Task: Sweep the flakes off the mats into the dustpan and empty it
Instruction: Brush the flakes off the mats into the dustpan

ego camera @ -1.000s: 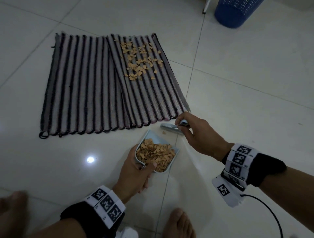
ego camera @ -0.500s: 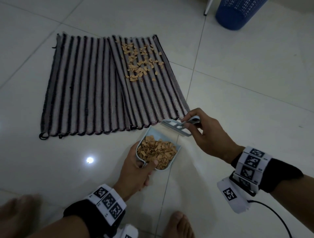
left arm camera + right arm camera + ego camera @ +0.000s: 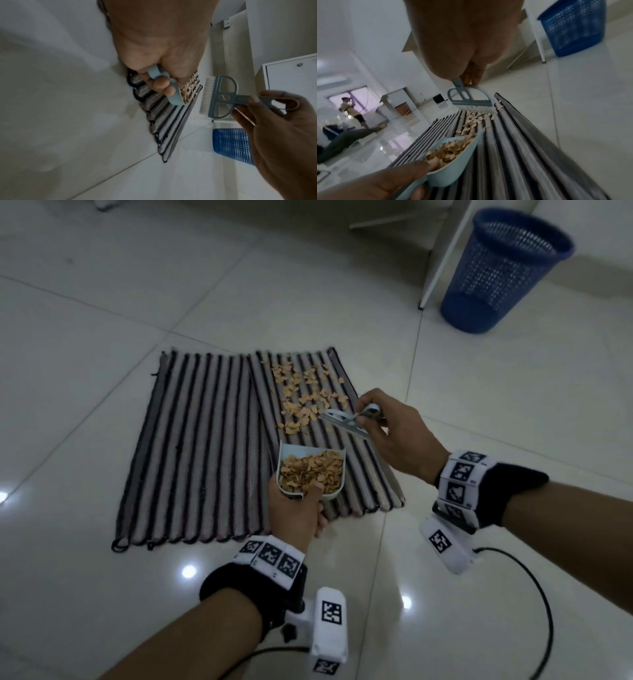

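Progress: I judge the job about half done. My dustpan (image 3: 313, 474) already carries a heap of flakes, the left mat (image 3: 191, 446) shows none, and a scattered patch of flakes (image 3: 305, 398) is left on the far part of the right mat (image 3: 363, 474). Nothing has been emptied yet.
Left to do: sweep that patch into the pan, then carry the pan to the blue mesh bin (image 3: 507, 268), which stands well apart on the tiled floor (image 3: 513, 405), beyond the mats to my right.
My left hand (image 3: 296, 511): fingers curled round the dustpan's loop handle, thumb on the back rim; it holds the pan over the near part of the right mat, its mouth toward the flakes. Whether the pan's lip touches the mat I cannot tell.
My right hand (image 3: 394, 436): fingers pinch the handle of a small brush (image 3: 346, 422), held over the near right edge of the flake patch, bristles pointing down toward the mat.
Flakes: small, thin, tan, irregular chips, loose and light-looking.
Mats: two striped woven mats in dark and pale bands, lying side by side and touching.
Dustpan: small, pale blue, scoop-shaped.
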